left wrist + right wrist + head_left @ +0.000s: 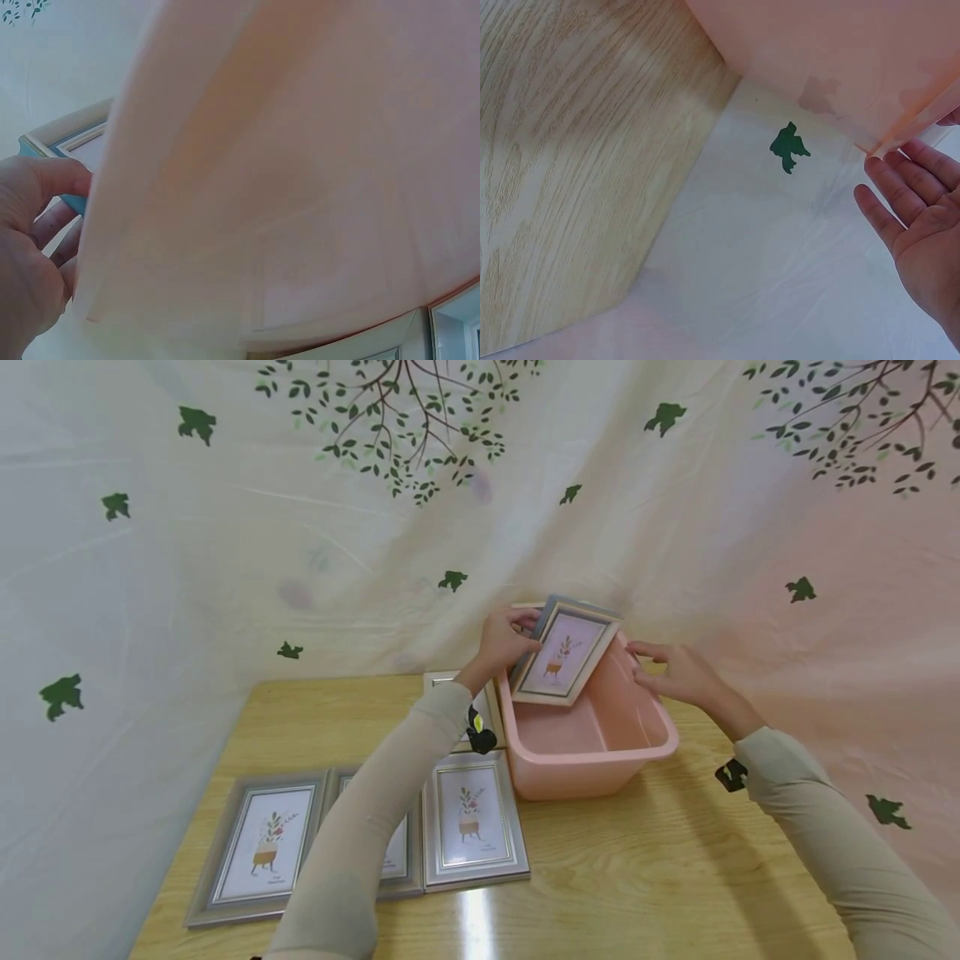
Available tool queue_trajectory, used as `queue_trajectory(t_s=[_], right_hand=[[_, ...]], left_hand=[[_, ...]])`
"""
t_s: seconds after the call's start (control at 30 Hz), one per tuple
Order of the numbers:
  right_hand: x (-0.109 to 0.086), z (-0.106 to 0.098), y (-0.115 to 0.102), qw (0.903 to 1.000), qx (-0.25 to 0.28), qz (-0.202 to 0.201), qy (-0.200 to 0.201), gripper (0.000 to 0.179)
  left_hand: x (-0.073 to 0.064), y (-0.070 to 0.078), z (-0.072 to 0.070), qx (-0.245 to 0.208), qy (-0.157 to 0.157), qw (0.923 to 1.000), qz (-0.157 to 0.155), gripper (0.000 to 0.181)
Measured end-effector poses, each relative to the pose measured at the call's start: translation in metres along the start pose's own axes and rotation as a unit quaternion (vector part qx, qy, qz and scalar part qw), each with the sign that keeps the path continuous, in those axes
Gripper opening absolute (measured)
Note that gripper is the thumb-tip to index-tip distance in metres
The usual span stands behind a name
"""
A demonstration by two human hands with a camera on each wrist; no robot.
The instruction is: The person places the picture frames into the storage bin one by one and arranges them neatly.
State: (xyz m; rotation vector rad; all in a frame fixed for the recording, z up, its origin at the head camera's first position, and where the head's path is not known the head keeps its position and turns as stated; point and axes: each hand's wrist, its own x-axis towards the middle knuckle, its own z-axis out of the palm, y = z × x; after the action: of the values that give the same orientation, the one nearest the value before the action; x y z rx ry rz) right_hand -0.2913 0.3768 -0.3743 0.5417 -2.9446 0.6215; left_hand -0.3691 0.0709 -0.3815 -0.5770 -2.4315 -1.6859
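My left hand (504, 643) grips the left edge of a picture frame (567, 653) with a potted-plant print. That frame tilts inside the pink plastic basin (573, 777), its upper end above the rim. In the left wrist view, the basin's wall (285, 195) hides most of the frame; one corner (71, 127) shows by the thumb. At the basin's right rim is my right hand (678, 675). The right wrist view shows its fingers (904, 187) nearly straight against the outside of the pink wall, the thumb partly cut off by the image edge.
Left of the basin on the wooden table (645, 877) lie a large silver picture frame (240, 893), another (405, 877) partly under my left forearm, and a third (472, 814). A pale frame (491, 718) lies behind them, against the basin. A printed curtain (360, 577) hangs behind.
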Motion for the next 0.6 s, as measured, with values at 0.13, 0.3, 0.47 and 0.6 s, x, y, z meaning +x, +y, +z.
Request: queue_trajectory(t_s=[0.13, 0.3, 0.47, 0.6], right_hand=[[0.0007, 0.0013, 0.001, 1.0, 0.002, 0.003, 0.001, 0.056], [0.0002, 0.0019, 0.0014, 1.0, 0.005, 0.001, 0.003, 0.056], [0.0003, 0.0019, 0.0011, 0.9999, 0.009, 0.01, -0.002, 0.057], [0.0002, 0.002, 0.0004, 0.9999, 0.009, 0.009, -0.001, 0.056]], left_hand=[[-0.0002, 0.0008, -0.0004, 0.012, -0.004, 0.9999, -0.003, 0.044], [-0.0017, 0.0031, -0.0028, 0.037, -0.024, 0.999, -0.009, 0.041], [-0.0024, 0.0044, -0.0046, 0.043, -0.044, 0.998, -0.015, 0.039], [-0.0024, 0.0054, -0.0049, 0.032, -0.048, 0.9982, -0.018, 0.04]])
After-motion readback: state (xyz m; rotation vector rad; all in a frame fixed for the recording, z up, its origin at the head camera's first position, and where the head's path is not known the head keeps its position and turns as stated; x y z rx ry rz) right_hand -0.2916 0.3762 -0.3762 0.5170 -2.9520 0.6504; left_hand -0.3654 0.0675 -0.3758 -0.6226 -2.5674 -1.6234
